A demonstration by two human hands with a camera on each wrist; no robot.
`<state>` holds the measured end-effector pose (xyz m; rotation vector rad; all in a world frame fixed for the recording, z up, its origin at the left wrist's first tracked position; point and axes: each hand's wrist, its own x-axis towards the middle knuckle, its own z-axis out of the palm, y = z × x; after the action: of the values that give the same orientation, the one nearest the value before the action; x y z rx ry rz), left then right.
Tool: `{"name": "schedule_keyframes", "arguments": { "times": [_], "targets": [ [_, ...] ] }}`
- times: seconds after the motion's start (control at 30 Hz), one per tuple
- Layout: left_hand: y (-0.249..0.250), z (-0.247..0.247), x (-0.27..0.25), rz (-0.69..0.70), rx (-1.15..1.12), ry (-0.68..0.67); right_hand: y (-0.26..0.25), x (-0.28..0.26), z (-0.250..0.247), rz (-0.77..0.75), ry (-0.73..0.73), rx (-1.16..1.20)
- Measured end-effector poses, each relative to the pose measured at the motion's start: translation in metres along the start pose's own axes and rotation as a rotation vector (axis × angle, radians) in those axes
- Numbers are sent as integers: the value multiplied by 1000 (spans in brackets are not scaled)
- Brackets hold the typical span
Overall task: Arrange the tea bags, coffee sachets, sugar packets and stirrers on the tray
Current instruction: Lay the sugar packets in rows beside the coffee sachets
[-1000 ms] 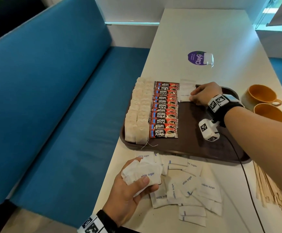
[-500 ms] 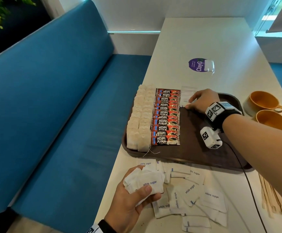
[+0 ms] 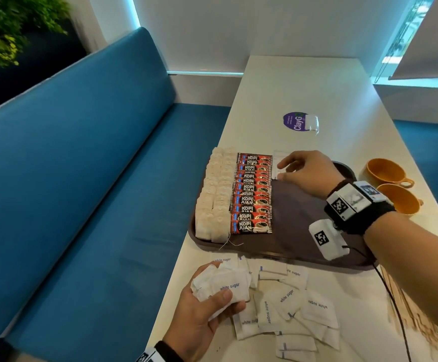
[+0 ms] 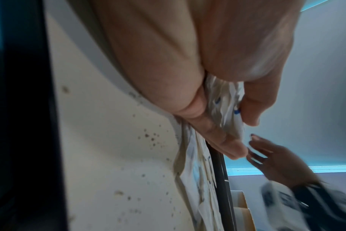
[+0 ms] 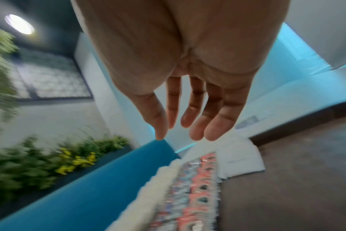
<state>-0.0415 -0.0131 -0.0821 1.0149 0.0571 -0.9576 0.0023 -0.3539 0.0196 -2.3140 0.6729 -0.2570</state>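
A brown tray (image 3: 304,246) holds two columns of tea bags (image 3: 214,197), a column of red coffee sachets (image 3: 251,197) and a few white sugar packets (image 3: 278,158) at its far end. My right hand (image 3: 281,170) hovers just above those packets, fingers straight and empty, as the right wrist view shows (image 5: 184,136). My left hand (image 3: 228,301) grips a bunch of sugar packets (image 3: 223,283) near the table's front edge. Loose sugar packets (image 3: 291,307) lie before the tray. Wooden stirrers (image 3: 416,322) lie at the right.
Two orange cups (image 3: 385,173) stand right of the tray. A purple sticker (image 3: 295,121) sits on the white table (image 3: 304,87) beyond it. A blue bench (image 3: 95,178) runs along the table's left side. A cable trails from my right wrist.
My right hand has lifted off the sugar packets on the tray and its fingers have spread. The left hand still holds its bunch. The head view has tilted upward.
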Motion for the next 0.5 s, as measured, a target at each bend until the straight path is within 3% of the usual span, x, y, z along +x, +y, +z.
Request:
{"name": "schedule_keyframes", "arguments": {
  "times": [0.1, 0.2, 0.33, 0.5],
  "targets": [
    [-1, 0, -1, 18, 10, -8, -28, -54, 0, -107, -46, 95],
    [-1, 2, -4, 47, 23, -34, -37, -109, 13, -158, -181, 126],
    [0, 3, -7, 69, 41, -49, -33, -166, 44, -72, -307, 186],
    [1, 5, -11, 57, 84, -36, -27, -201, 68, 56, -328, 305]
  ]
}}
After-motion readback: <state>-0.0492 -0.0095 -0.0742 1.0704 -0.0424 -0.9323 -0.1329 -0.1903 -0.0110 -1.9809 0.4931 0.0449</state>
